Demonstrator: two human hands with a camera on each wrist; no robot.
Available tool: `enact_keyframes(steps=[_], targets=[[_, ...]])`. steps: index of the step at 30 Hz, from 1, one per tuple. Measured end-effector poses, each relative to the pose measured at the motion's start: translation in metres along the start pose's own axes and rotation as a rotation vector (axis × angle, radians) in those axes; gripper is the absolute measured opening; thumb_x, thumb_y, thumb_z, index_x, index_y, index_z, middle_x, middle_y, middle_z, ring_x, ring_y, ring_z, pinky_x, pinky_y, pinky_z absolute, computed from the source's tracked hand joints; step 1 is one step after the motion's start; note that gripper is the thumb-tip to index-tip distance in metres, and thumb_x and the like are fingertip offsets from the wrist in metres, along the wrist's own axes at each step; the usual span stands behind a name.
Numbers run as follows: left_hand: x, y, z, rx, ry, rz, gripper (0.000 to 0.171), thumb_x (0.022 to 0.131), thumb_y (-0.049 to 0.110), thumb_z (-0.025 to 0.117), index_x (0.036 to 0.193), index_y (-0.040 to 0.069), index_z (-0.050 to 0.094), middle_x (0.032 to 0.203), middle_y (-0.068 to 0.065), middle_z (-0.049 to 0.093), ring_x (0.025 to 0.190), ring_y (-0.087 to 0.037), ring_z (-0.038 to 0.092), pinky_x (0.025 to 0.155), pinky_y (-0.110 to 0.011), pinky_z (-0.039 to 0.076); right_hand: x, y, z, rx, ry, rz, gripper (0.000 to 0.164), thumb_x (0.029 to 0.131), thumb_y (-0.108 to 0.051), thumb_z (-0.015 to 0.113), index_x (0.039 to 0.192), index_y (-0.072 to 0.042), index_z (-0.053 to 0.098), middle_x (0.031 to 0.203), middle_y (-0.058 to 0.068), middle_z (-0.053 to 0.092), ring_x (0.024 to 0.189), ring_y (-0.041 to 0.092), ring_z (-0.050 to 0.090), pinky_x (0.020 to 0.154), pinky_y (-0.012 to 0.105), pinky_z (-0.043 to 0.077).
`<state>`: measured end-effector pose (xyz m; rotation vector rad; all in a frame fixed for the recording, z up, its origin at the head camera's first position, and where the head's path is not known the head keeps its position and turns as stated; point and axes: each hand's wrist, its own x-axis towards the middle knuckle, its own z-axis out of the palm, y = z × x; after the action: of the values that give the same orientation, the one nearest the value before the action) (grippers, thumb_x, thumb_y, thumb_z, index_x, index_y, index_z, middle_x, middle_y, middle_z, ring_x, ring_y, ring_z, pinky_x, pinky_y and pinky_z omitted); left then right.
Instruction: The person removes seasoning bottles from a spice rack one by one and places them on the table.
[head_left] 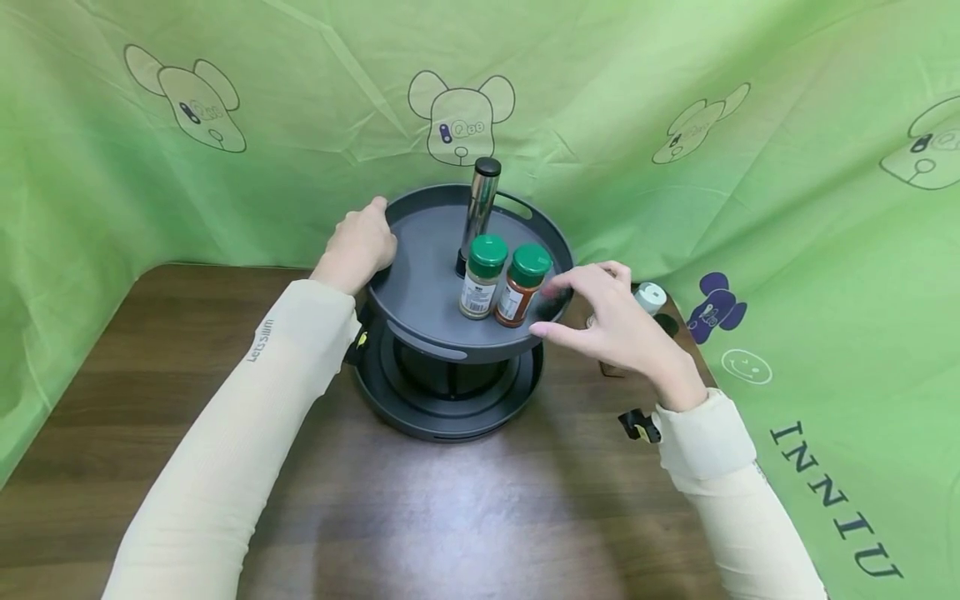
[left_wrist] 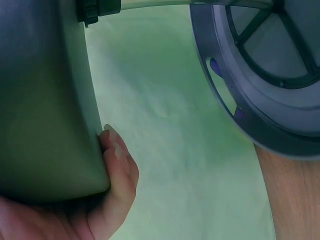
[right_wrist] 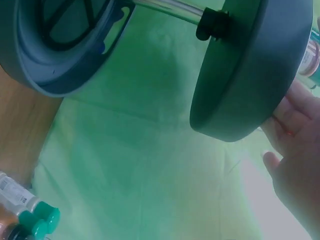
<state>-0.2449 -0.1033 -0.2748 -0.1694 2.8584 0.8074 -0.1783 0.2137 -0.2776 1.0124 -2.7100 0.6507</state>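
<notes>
A dark grey two-tier round rack stands on the table. My left hand (head_left: 358,246) grips the left rim of its upper tray (head_left: 420,287); in the left wrist view, fingers (left_wrist: 120,175) curl over the tray's edge. On that tray, in front of the metal post (head_left: 482,200), are a green-capped spice jar with pale contents (head_left: 477,293) and another with red-brown contents (head_left: 514,302). My right hand (head_left: 615,321) is at the right rim, thumb and index finger spread beside the red-brown jar. Whether it touches the jar cannot be told. Below is the lower tray (head_left: 375,396).
Right of the rack, partly behind my right hand, stand more small containers, one with a white cap (head_left: 650,297). The right wrist view shows green-capped jars (right_wrist: 46,216) there. A green printed cloth (head_left: 315,100) hangs behind the wooden table (head_left: 450,517).
</notes>
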Motion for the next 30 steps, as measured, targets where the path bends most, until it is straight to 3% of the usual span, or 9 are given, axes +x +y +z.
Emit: enact_keyframes(steps=[11,16,22,30], targets=[[0.0,0.001,0.0,0.001,-0.006,-0.004,0.058,0.1,0.015,0.032,0.156,0.016,0.02,0.147,-0.029,0.043,0.131,-0.045,0.047,0.106,-0.055,0.043,0.015,0.001,-0.013,-0.014,-0.116,0.146,0.072,0.079,-0.04,0.08,0.136,-0.004,0.054,0.131,0.01,0.063,0.123,0.026,0.05,0.11,0.049,0.015],[0.001,0.003,0.0,0.001,-0.017,-0.017,0.058,0.1,0.015,0.031,0.157,0.017,0.018,0.148,-0.028,0.041,0.132,-0.045,0.046,0.106,-0.055,0.043,0.026,-0.003,-0.023,-0.064,-0.211,0.166,0.083,0.078,-0.049,0.079,0.144,-0.009,0.047,0.139,0.008,0.057,0.126,0.024,0.048,0.104,0.049,0.018],[0.003,0.003,0.0,0.001,-0.025,-0.03,0.058,0.1,0.016,0.031,0.157,0.018,0.019,0.147,-0.029,0.042,0.131,-0.044,0.048,0.105,-0.055,0.044,0.041,-0.009,-0.037,-0.11,-0.282,0.182,0.088,0.076,-0.057,0.077,0.147,-0.015,0.044,0.135,0.004,0.059,0.121,0.023,0.05,0.099,0.045,0.02],[0.003,0.002,-0.001,0.01,-0.028,-0.041,0.058,0.099,0.016,0.035,0.156,0.017,0.021,0.145,-0.03,0.044,0.129,-0.044,0.049,0.103,-0.054,0.045,0.059,-0.029,-0.053,-0.185,-0.334,0.196,0.094,0.075,-0.062,0.076,0.147,-0.012,0.043,0.134,0.006,0.062,0.126,0.027,0.051,0.108,0.047,0.026]])
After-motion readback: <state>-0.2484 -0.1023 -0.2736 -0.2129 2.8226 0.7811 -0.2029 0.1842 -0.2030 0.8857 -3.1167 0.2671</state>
